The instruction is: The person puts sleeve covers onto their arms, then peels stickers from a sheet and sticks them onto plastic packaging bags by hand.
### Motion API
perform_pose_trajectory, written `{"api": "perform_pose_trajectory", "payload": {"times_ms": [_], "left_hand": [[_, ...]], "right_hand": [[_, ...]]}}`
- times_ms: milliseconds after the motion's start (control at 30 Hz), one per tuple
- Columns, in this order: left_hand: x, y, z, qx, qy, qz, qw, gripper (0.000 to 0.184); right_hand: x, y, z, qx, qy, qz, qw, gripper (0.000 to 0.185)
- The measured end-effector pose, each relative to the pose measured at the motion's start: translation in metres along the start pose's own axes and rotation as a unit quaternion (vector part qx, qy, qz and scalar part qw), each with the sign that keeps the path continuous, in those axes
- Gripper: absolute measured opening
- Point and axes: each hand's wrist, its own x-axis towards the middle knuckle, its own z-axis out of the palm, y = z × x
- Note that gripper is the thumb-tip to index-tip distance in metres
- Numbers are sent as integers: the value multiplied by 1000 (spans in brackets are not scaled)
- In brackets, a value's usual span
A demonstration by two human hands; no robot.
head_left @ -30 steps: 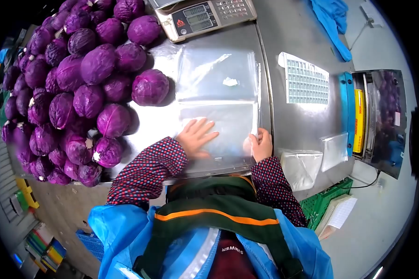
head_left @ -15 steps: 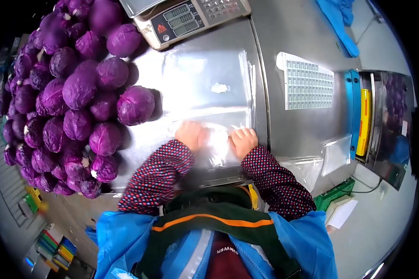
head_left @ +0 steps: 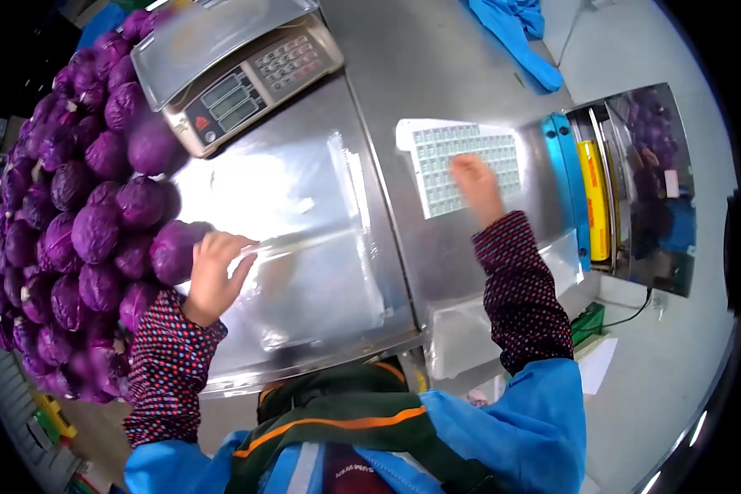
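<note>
My left hand (head_left: 214, 276) is at the left edge of a clear plastic bag (head_left: 321, 288) lying flat on the metal table. Its thumb is spread from the fingers, and nothing shows in it. Just beyond the fingers sits a purple cabbage (head_left: 173, 251), partly covered by the hand. Over a white sheet of printed labels (head_left: 440, 185) hovers my right hand (head_left: 477, 185). Its bent fingers are blurred, so I cannot tell their grip or whether they touch the sheet. A small white scrap (head_left: 305, 204) rests on the plastic.
A heap of purple cabbages (head_left: 95, 235) fills the left side. The weighing scale (head_left: 239, 99) stands at the back. To the right is a blue-edged machine (head_left: 568, 189) with a yellow roll (head_left: 594, 202). Blue cloth (head_left: 519, 33) lies at the back right, more plastic (head_left: 461, 333) at the front.
Both hands have come off the plastic's near part. The left moved left towards the cabbages and spread its thumb; the right moved right, over the label sheet. The camera view has turned.
</note>
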Motion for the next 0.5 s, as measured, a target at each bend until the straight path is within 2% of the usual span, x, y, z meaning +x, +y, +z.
{"api": "perform_pose_trajectory", "payload": {"times_ms": [33, 67, 100, 167, 200, 267, 300, 367, 433, 500], "left_hand": [[27, 17, 6, -72, 42, 41, 996, 28], [61, 39, 14, -140, 84, 82, 983, 37], [98, 56, 38, -194, 102, 144, 965, 45], [183, 104, 77, -98, 149, 199, 964, 60], [220, 122, 100, -25, 163, 169, 972, 63], [277, 129, 156, 8, 160, 62, 985, 60], [286, 127, 163, -93, 86, 62, 990, 58], [289, 120, 172, -285, -74, 53, 954, 55], [248, 130, 132, -393, -66, 87, 913, 48], [204, 131, 90, -500, -91, 63, 859, 41]], "right_hand": [[23, 6, -29, -46, 85, 19, 995, 23], [41, 15, -49, -47, 131, -11, 990, 30], [61, 28, -67, -82, 168, 15, 982, 38], [80, 44, -74, -186, 178, -36, 966, 44], [84, 49, -78, -238, 187, -58, 951, 46], [82, 40, -78, -307, 121, -139, 934, 53], [77, 26, -79, -323, 95, -173, 926, 54], [64, -9, -81, -376, 53, -228, 896, 55], [43, -44, -82, -449, 29, -266, 852, 56], [36, -65, -86, -438, -122, -237, 858, 58]]}}
